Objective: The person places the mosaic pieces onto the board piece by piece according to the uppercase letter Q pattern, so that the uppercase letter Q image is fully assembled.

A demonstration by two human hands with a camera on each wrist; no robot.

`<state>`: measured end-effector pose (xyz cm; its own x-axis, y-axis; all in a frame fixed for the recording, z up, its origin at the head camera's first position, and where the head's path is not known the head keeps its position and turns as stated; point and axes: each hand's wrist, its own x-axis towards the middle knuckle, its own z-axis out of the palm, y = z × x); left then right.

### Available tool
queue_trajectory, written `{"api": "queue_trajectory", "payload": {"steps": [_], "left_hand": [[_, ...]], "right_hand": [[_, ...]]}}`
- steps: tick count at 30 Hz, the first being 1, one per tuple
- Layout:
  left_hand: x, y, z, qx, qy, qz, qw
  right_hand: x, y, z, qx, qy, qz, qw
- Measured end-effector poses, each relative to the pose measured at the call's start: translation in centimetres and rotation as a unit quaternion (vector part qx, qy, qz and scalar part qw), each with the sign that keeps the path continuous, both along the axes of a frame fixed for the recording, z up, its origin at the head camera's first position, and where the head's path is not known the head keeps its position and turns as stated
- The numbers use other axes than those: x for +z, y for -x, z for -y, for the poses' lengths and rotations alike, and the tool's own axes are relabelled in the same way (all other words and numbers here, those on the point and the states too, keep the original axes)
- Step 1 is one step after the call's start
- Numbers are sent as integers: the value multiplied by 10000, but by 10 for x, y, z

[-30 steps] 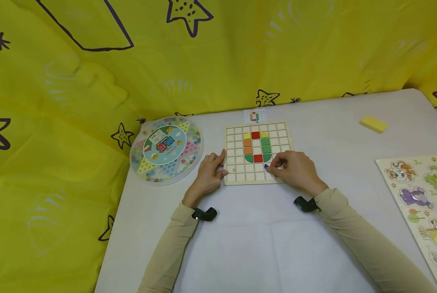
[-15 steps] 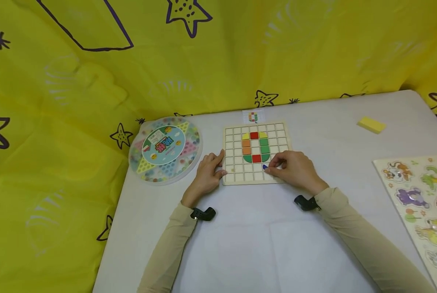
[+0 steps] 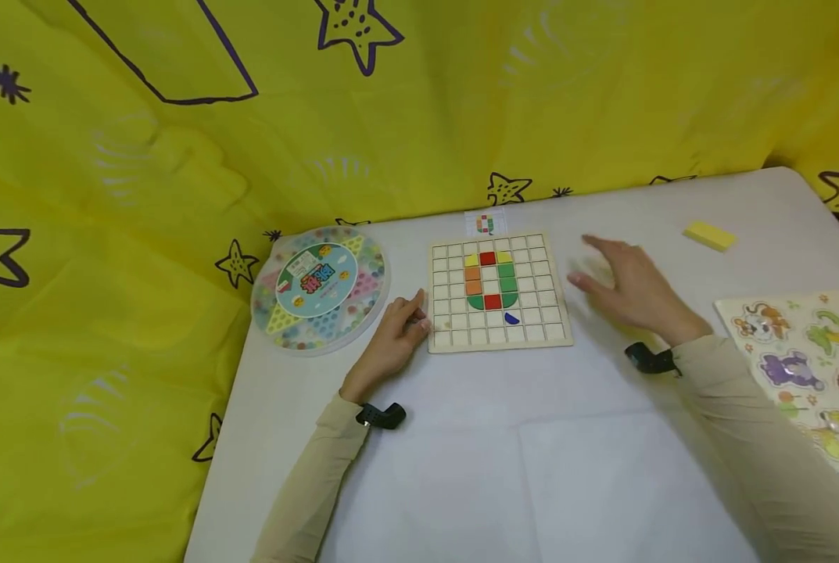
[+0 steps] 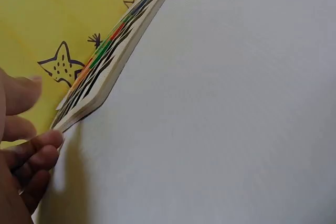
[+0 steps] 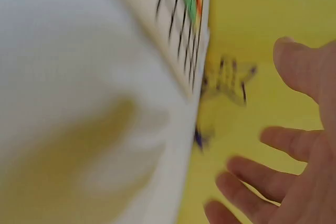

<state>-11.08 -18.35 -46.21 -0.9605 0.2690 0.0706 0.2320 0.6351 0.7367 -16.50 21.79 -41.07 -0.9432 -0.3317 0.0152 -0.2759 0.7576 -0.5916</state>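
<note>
A wooden grid board (image 3: 461, 337) lies on the table with coloured tiles set in a ring of yellow, red, orange and green. Below the ring, a small blue half-round tile (image 3: 511, 318) sits on the board, slightly tilted across its square. At the board's left edge rests my left hand (image 3: 392, 338), its fingertips touching the rim; the left wrist view shows its fingers (image 4: 44, 145) by the corner, loosely bent. My right hand (image 3: 633, 291) is in the air to the right of the board, fingers spread, holding nothing. Its parted fingers (image 5: 262, 179) also show in the right wrist view.
Behind the board lies a small pattern card (image 3: 485, 223). A round Chinese checkers box (image 3: 318, 289) stands to the left. On the right are a yellow block (image 3: 709, 235) and an animal puzzle board (image 3: 799, 344). A yellow curtain (image 3: 419, 117) hangs along the table's back edge.
My right hand has let go of the blue tile and moved right and up, away from the board, with its fingers opening. The blue tile stays on the board. My left hand has barely shifted.
</note>
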Motion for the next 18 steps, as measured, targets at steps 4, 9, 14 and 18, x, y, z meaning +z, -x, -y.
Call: {"api": "queue_trajectory", "payload": {"steps": [4, 9, 14, 18], "left_hand": [[18, -15, 22, 387, -109, -559, 9976], [50, -23, 57, 791, 856, -1489, 9820], [72, -27, 85, 997, 1967, -1258, 9672], [78, -27, 93, 1000, 2264, -1092, 9627]], "right_hand": [[17, 10, -58, -480, -1073, -717, 9905], [39, 7, -116, -1356, -1781, -1011, 9694], [41, 4, -145, -1583, -1044, -1805, 9651], [40, 4, -153, -1724, -787, -1647, 9680]]}}
